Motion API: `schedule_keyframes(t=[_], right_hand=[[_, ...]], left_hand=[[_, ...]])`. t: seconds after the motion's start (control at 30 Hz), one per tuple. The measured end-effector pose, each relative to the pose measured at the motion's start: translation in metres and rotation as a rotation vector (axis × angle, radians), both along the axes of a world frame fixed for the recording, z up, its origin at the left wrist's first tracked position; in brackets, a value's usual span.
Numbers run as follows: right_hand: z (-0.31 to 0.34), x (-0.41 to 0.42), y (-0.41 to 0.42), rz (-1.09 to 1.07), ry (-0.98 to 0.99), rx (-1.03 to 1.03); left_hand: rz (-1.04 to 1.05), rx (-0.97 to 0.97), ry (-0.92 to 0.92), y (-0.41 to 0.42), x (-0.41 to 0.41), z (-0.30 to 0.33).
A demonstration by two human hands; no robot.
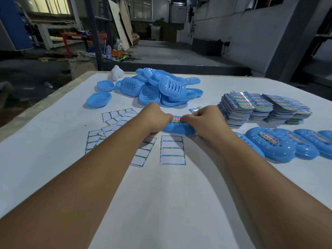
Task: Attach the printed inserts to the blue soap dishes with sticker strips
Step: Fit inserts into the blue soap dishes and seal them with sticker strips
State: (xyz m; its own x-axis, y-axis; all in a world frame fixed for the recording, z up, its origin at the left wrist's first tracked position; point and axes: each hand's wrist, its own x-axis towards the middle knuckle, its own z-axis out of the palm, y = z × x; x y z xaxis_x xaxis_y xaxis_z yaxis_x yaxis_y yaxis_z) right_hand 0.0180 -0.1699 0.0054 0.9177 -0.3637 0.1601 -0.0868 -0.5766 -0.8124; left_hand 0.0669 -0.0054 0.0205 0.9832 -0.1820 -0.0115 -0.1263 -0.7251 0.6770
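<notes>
A blue soap dish (179, 129) stands on the white table (161, 194) between my two hands. A printed insert (177, 118) with red characters lies across its top. My left hand (155, 119) grips the dish's left end, fingers curled at the insert's left edge. On the other end, my right hand (204, 121) pinches the insert and dish. Sticker strip sheets (172, 150) lie just in front of the dish and to the left. How the fingertips sit on the insert is hidden.
A heap of loose blue soap dishes (161, 87) fills the table's far middle. Stacks of printed inserts (260, 106) stand at the right. Finished dishes with inserts (280, 142) lie in a row at the right edge. A white object (116, 72) sits far left.
</notes>
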Motion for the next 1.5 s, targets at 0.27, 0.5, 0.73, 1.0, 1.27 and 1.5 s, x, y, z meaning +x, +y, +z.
schedule_keyframes(t=[0.27,0.5,0.73,1.0,1.27,1.5], right_hand=[[-0.003,0.005,-0.001,-0.016,0.019,-0.014],[-0.002,0.006,0.002,-0.037,0.008,-0.087],[0.001,0.004,0.011,-0.069,-0.007,-0.272],[0.004,0.007,0.011,-0.103,0.059,-0.456],[0.000,0.000,0.009,0.007,-0.084,-0.466],[0.002,-0.007,0.023,0.323,0.052,-0.532]], left_hand=[[-0.005,0.048,-0.010,-0.002,0.003,-0.001],[0.004,0.111,-0.087,-0.006,-0.002,-0.001],[0.050,0.305,-0.219,-0.013,-0.008,-0.003],[0.069,0.330,-0.275,-0.012,-0.012,-0.007],[0.137,0.158,-0.354,-0.002,-0.019,-0.012],[0.085,0.079,-0.337,0.022,-0.046,0.002]])
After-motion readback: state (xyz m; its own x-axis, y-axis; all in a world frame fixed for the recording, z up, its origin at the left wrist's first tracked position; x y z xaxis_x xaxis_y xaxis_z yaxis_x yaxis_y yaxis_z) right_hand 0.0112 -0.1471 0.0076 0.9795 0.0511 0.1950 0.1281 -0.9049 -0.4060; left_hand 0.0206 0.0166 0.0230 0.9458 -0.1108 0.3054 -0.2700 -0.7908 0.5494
